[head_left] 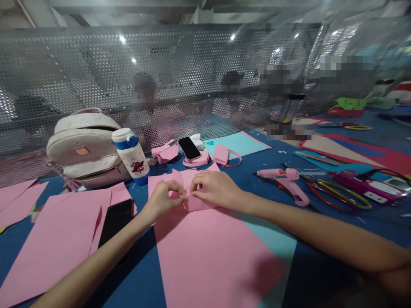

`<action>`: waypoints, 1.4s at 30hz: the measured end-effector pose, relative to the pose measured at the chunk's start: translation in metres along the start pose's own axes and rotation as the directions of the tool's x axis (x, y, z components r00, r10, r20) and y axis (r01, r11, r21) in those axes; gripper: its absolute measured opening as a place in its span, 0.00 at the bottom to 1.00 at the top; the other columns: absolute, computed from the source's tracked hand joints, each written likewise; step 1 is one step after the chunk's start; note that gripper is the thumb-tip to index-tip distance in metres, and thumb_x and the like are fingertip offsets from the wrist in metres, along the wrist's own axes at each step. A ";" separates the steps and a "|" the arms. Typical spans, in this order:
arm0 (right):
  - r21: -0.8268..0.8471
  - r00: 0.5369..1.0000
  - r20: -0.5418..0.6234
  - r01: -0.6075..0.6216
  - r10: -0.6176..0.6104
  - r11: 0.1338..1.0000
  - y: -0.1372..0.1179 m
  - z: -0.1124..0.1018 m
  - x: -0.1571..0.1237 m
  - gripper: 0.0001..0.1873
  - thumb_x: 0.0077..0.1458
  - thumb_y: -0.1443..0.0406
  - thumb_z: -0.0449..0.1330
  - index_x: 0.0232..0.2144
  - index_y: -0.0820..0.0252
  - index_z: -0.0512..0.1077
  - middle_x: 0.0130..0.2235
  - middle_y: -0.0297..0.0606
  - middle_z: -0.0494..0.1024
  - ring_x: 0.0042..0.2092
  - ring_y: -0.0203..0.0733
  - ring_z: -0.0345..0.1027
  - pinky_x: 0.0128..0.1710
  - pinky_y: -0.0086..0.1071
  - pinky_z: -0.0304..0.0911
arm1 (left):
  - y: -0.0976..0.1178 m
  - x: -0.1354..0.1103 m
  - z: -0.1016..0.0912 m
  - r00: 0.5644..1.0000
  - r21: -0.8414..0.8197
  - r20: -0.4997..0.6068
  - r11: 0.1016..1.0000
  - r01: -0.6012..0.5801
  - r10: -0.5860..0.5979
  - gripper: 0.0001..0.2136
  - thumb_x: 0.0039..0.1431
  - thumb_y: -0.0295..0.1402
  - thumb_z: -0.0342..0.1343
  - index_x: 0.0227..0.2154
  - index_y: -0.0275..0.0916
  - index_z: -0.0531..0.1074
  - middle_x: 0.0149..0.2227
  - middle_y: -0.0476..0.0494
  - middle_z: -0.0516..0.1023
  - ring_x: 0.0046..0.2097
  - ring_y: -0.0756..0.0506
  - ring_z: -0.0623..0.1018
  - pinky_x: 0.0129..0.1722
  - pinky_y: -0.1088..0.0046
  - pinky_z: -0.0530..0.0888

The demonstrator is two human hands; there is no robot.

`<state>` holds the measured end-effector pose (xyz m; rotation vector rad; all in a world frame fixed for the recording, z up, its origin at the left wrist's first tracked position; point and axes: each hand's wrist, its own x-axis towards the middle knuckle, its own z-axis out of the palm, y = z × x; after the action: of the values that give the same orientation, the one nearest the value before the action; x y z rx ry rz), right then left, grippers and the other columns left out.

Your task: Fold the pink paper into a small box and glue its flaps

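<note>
My left hand (165, 196) and my right hand (215, 189) meet at the middle of a blue table (321, 256). Both pinch a small folded pink paper piece (197, 203), fingers closed on its fold. It rests on the far end of a large pink paper sheet (208, 252) that reaches toward me. A light blue sheet (276, 244) shows from under that sheet's right side.
A black phone (115, 222) lies on pink sheets (61, 239) at left. Behind stand a pale backpack (85, 147), a water bottle (131, 156), another phone (189, 148) on pink paper bits. A pink glue gun (284, 179) and scissors (337, 194) lie right. Perforated metal screen (96, 68) behind.
</note>
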<state>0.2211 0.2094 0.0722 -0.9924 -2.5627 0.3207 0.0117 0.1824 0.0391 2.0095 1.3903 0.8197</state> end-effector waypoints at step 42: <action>0.151 0.997 -0.012 0.078 -0.077 0.985 0.008 -0.021 0.002 0.10 0.60 0.72 0.55 0.39 0.60 0.75 0.39 0.37 0.81 0.37 0.38 0.72 0.37 0.29 0.60 | 0.013 -0.026 0.030 0.639 0.639 0.217 0.387 -0.664 0.738 0.16 0.70 0.24 0.45 0.58 0.34 0.65 0.48 0.37 0.81 0.46 0.44 0.82 0.47 0.63 0.78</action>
<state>0.2329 0.2185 0.0891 -0.8352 -2.5208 0.4826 0.0350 0.1507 0.0242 3.3271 0.8578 0.8067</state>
